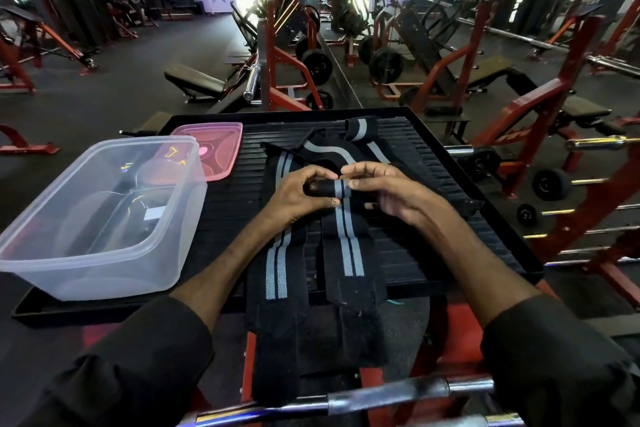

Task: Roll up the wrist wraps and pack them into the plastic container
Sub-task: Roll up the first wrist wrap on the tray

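Note:
Several black wrist wraps with grey stripes lie on a black ribbed platform (pixel 433 218). The middle wrap (pixel 348 246) runs toward me and hangs over the near edge. Its far end is curled into a small roll (pixel 330 189). My left hand (pixel 298 194) and my right hand (pixel 384 191) pinch that roll from either side. A second wrap (pixel 277 270) lies parallel on the left, under my left forearm. More wraps (pixel 346 142) lie bunched behind my hands. A clear plastic container (pixel 100 218) stands open on the platform's left side.
The container's pink lid (pixel 214 149) lies flat behind it. A steel barbell (pixel 381 395) crosses just below the platform's near edge. Red racks, benches and weight plates stand beyond the platform and to the right.

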